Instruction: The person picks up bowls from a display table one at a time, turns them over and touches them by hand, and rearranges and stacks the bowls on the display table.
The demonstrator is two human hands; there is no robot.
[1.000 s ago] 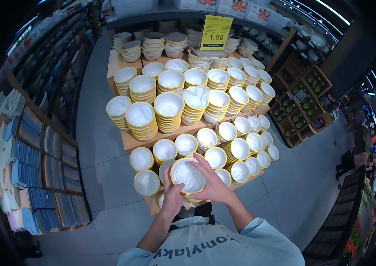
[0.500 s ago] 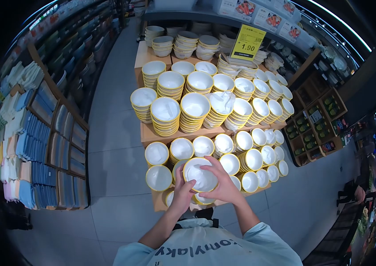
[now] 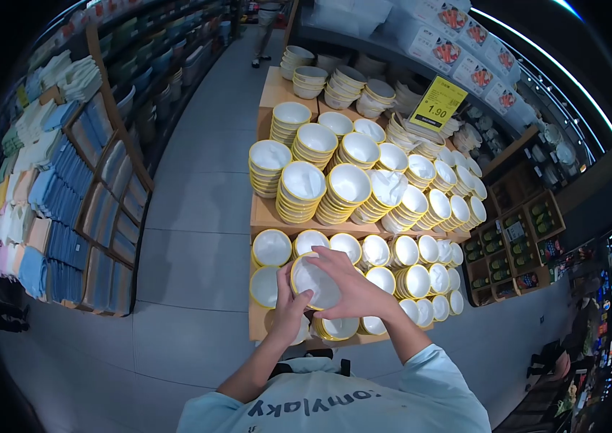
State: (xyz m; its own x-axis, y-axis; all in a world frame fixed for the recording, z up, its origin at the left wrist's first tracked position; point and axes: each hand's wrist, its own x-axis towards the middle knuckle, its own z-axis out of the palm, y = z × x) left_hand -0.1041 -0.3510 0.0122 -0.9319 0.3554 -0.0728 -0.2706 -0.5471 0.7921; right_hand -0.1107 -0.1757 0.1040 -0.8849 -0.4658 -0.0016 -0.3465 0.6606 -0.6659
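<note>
Between my two hands is a white bowl with a yellow rim, held above the lower tier of the display. A crumpled white wrapper or liner appears to lie inside it. My left hand grips the bowl's left side, its thumb over the near rim. Across the right side reaches my right hand, fingers curved at the far rim and hiding part of the bowl. Just beyond my hands stand matching bowls in rows.
Stacks of yellow-rimmed bowls fill the upper tier, beneath a yellow price sign. Folded towels line a shelf on the left, beside a grey floor aisle. A person stands at the far end. Wooden crates stand right.
My view has turned, so the display sits farther right and is tilted. My right hand now covers more of the bowl's far right side. A person's legs have come into view in the aisle.
</note>
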